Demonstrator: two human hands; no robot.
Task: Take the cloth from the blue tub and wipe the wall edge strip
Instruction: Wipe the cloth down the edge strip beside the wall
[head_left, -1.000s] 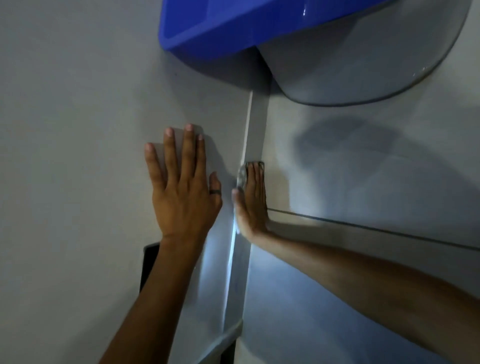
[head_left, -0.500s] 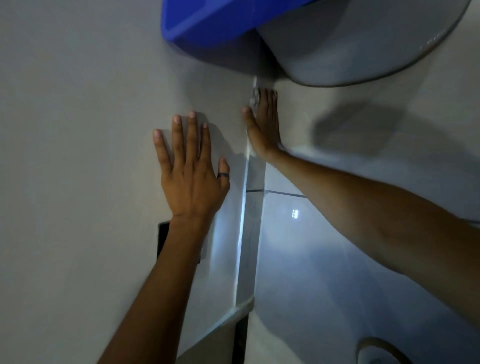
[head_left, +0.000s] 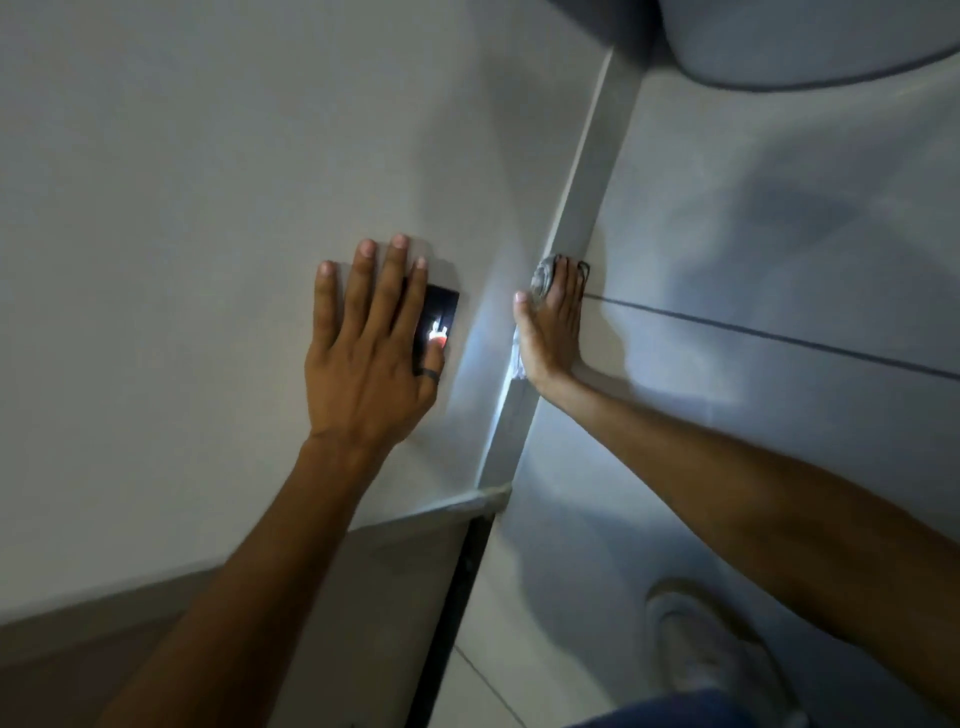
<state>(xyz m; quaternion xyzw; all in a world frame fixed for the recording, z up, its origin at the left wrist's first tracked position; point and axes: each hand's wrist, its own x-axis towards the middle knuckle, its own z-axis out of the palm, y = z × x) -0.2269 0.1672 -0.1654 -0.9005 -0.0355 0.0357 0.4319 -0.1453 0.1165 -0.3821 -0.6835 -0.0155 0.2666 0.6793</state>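
Grey cloth (head_left: 543, 278) is pressed on edge strip (head_left: 595, 171) by right hand (head_left: 550, 332), fingers straight; left hand (head_left: 369, 353), fingers flat, overlaps black plate (head_left: 444, 306).

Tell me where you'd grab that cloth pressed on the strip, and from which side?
Probably the bunched end of the cloth that sticks out past the fingertips of the right hand. Come from above, down along the strip. That end stands clear and crumpled, while the rest lies pinned flat under the palm, with only a thin edge showing by the thumb.
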